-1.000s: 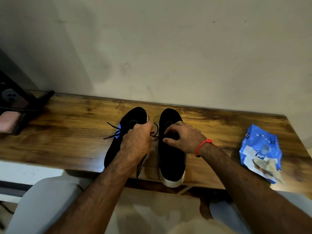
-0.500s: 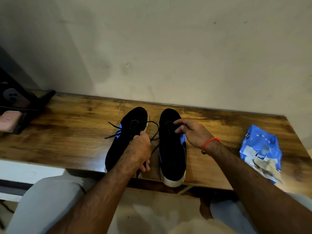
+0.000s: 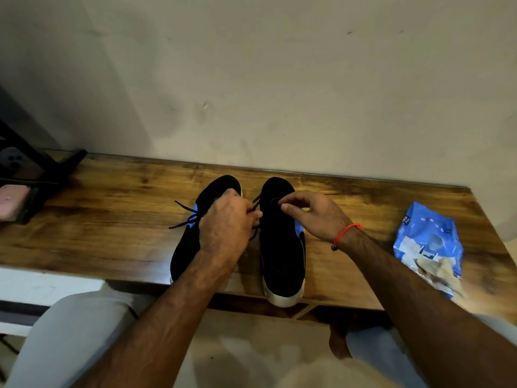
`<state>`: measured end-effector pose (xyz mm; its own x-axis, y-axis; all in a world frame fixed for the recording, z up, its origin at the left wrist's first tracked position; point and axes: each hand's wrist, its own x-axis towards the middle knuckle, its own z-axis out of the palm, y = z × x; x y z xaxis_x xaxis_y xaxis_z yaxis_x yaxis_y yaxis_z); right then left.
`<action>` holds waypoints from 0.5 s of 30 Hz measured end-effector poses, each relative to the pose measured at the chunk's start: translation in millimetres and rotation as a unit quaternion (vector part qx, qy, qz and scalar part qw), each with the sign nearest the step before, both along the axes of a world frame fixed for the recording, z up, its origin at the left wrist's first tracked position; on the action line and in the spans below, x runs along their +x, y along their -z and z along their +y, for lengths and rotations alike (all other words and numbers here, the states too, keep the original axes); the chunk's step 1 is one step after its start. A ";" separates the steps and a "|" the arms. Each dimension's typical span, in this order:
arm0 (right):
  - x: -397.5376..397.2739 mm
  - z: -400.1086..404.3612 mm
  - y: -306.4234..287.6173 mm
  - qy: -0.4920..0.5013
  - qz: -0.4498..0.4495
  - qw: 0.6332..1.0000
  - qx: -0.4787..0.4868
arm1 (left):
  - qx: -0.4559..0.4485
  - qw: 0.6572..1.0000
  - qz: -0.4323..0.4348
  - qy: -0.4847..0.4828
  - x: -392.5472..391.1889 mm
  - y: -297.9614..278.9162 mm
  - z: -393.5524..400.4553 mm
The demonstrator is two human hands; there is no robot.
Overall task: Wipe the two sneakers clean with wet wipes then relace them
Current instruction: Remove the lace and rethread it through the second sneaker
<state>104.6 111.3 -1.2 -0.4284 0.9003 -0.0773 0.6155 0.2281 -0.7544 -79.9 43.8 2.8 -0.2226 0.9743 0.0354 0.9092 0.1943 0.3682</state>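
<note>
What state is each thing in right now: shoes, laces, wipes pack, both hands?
Left sneaker: upright on table, lace ends loose off its left side.
Right sneaker: upright, heel sole past the table edge.
Lace: slack between the sneakers, untied.
Left hand: grips the lace.
Right hand: pinches at the right sneaker's eyelets.
Wipes pack: lying flat, crumpled.

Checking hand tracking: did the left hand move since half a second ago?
Yes. The left hand went up the left sneaker, away from the table edge.
</note>
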 end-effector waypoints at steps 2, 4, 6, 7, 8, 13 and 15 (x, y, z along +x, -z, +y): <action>-3.3 -3.0 -2.9 -0.039 0.059 0.997 -0.030 | 0.064 0.991 -0.118 0.000 0.8 -13.5 -0.6; -7.4 -7.0 -3.8 -0.072 0.113 0.989 -0.055 | 0.049 0.927 -0.372 -0.025 4.1 -18.7 4.1; -10.4 -8.4 -4.0 -0.073 0.138 0.986 -0.052 | 0.043 0.852 -0.518 -0.060 7.1 -20.7 6.3; -10.9 -7.4 -4.6 -0.060 0.151 0.985 -0.055 | 0.058 0.836 -0.541 -0.072 7.7 -20.7 6.6; -10.5 -5.5 -5.1 -0.046 0.168 0.983 -0.065 | 0.074 0.827 -0.551 -0.082 7.8 -20.8 7.0; -7.0 -1.2 -8.4 0.020 0.254 0.959 -0.122 | 0.132 0.781 -0.596 -0.131 3.4 -20.4 10.7; -6.2 0.0 -7.8 0.056 0.270 0.953 -0.122 | 0.141 0.758 -0.619 -0.151 2.9 -20.9 12.1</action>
